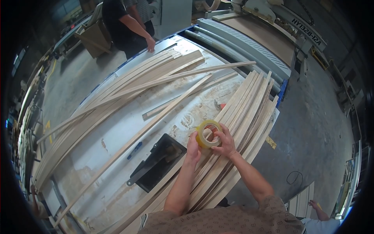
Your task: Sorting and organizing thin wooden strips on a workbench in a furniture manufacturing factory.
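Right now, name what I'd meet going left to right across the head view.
Brown box → black tray → left hand → roll of yellowish tape → right hand → yellow patch on the floor.

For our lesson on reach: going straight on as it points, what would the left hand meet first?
The tape roll, which the left hand touches; what lies past it is hard to tell, as depth is unclear.

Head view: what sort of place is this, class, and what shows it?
Probably a woodworking workshop: long wooden strips on a worktable, with metal rollers and a large machine beyond.
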The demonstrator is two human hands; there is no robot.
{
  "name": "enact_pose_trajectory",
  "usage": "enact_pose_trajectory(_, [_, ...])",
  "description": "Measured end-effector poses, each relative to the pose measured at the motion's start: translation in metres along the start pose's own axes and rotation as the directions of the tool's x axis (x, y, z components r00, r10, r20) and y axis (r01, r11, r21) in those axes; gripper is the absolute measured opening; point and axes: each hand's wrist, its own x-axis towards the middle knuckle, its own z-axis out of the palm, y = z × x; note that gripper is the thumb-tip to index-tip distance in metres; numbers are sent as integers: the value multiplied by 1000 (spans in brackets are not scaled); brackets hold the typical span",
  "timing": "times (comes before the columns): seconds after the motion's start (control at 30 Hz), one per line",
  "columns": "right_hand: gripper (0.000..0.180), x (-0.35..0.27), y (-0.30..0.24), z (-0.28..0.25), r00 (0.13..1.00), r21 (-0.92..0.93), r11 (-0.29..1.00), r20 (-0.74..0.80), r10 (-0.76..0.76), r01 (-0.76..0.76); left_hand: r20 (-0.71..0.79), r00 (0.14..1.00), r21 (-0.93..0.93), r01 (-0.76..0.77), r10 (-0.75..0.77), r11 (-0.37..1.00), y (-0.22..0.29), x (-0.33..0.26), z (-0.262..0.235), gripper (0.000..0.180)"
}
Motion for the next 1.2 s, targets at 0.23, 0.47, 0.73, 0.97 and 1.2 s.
enact_pose_trajectory(0.23, [67, 0, 1, 0, 1000, -3, 1000, -6, 3, -3, -43, 999, -20, -5, 4, 1000, -1, 0, 1, 31])
enact_pose_trajectory(0.47, [67, 0, 1, 1, 1000, -8, 1000, -17, -13, 13, -49, 999, -1, -2, 2, 1000, 0, -2, 2, 31])
enact_pose_trajectory(0.73, [67, 1, -1, 2, 1000, -10, 1000, -24, -11, 11, -29, 1000, -23, -14, 13, 1000, 0, -2, 1, 31])
enact_pose_trajectory(0.97, [67, 1, 0, 0, 1000, -10, 1000, -24, -15, 14, -28, 999, -12, -21, 21, 1000, 0, -3, 5, 31])
enact_pose_trajectory(1.2, [67, -1, 1, 2, 1000, -7, 1000, -23, -8, 8, -19, 999, -13, -26, 26, 1000, -3, 0, 1, 31])
